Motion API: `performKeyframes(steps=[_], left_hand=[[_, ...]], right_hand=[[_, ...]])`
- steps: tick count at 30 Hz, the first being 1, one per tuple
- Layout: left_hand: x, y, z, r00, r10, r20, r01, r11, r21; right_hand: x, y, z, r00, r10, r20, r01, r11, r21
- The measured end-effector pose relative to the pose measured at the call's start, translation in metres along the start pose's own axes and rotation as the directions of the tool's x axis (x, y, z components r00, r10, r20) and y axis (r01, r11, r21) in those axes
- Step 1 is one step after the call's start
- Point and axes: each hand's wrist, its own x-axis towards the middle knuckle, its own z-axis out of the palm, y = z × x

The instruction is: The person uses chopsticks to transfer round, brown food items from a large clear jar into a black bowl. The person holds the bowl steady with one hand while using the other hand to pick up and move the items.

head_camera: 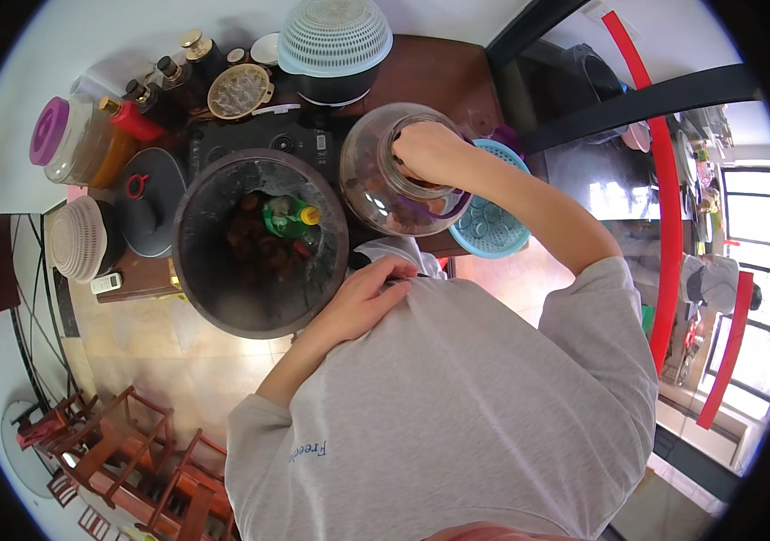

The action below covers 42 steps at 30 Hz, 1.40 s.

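Observation:
My right hand (425, 152) reaches into the mouth of a large clear jar (365, 169), its fingers hidden inside, so its hold cannot be made out. Brownish pieces lie inside the jar. My left hand (375, 294) rests against the front of my grey shirt (466, 379), with its fingers near a dark edge; whether it holds anything is unclear. Left of the jar stands a deep dark bucket (189, 270). It contains dark brown chunks (263, 250) and a green plastic bottle (287, 215) with a yellow cap.
A light blue basket (490, 230) sits right of the jar. Behind are a black cooktop (243, 142), a sieve (239, 91), a pale colander (334, 40) and several bottles (182, 78). A lidded pan (152, 216) stands left. Wooden chairs (121, 439) are lower left; a glass partition with red strips (665, 203) is right.

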Motion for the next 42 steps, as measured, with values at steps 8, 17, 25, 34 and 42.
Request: performKeyframes(steps=[8,17,25,34,42], left_hand=[[0.000,0.005,0.001,0.999,-0.040,0.017,0.040,0.999,-0.007],[-0.001,0.006,0.002,1.000,-0.025,0.009,0.025,1.000,-0.016],[0.000,0.005,0.001,0.999,-0.038,0.017,0.038,0.999,-0.038],[0.001,0.006,0.000,0.999,-0.031,0.023,0.031,0.999,-0.027],[0.002,0.005,-0.001,0.999,-0.035,0.040,0.037,0.998,-0.043]], right_hand=[[0.000,0.002,0.005,0.999,-0.035,-0.015,0.035,0.999,0.000],[-0.003,0.008,0.006,0.994,-0.086,-0.063,0.092,0.991,0.098],[-0.008,0.006,-0.013,1.000,0.004,-0.010,-0.004,1.000,0.025],[-0.072,0.009,-0.060,0.922,0.185,-0.341,-0.022,0.902,0.431],[-0.112,0.024,-0.057,0.737,0.651,-0.180,-0.166,0.434,0.886]])
